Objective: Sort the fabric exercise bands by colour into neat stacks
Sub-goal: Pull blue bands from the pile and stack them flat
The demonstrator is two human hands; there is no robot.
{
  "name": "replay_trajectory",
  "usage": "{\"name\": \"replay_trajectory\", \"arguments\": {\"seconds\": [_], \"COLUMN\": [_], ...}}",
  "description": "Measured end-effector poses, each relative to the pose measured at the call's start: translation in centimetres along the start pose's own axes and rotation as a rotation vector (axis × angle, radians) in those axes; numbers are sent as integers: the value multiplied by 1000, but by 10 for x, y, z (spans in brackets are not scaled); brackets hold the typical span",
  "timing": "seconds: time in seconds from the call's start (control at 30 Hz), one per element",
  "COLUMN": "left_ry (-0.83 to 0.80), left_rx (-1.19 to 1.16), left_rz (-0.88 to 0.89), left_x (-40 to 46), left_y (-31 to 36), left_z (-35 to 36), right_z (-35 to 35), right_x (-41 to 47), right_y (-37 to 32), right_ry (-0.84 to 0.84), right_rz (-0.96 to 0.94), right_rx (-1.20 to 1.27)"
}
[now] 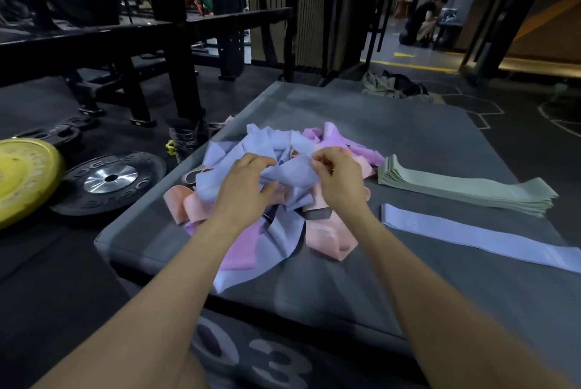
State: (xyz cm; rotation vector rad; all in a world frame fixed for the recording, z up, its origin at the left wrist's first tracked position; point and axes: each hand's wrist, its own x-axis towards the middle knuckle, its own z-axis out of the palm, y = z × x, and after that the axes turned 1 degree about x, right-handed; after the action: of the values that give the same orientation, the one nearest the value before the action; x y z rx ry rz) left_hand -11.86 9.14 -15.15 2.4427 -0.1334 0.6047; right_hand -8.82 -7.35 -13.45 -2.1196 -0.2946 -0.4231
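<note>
Where weight plates (108, 179) lie floorward, bands (283, 231) heap a grey pad (393, 288).

A tangled heap of periwinkle-blue, lilac-pink and peach fabric bands (270, 200) — beside it a sage-green band stack (465, 189), one periwinkle flat band (478, 236), all on a grey padded box (361, 288).

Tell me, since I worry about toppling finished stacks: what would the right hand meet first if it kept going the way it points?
Probably the lilac bands at the far side of the pile; the green stack lies off to its right.
</note>
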Motion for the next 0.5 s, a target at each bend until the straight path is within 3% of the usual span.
{"name": "replay_trajectory", "arguments": {"seconds": [0.33, 0.5], "left_ry": [100, -24], "left_rx": [-131, -262], "left_rz": [133, 145], "left_x": [-2, -4], "left_y": [69, 102], "left_z": [15, 33], "right_z": [-70, -100], "right_x": [-17, -29], "right_y": [6, 6], "right_ry": [85, 66], "right_rz": [80, 187], "right_rx": [198, 464]}}
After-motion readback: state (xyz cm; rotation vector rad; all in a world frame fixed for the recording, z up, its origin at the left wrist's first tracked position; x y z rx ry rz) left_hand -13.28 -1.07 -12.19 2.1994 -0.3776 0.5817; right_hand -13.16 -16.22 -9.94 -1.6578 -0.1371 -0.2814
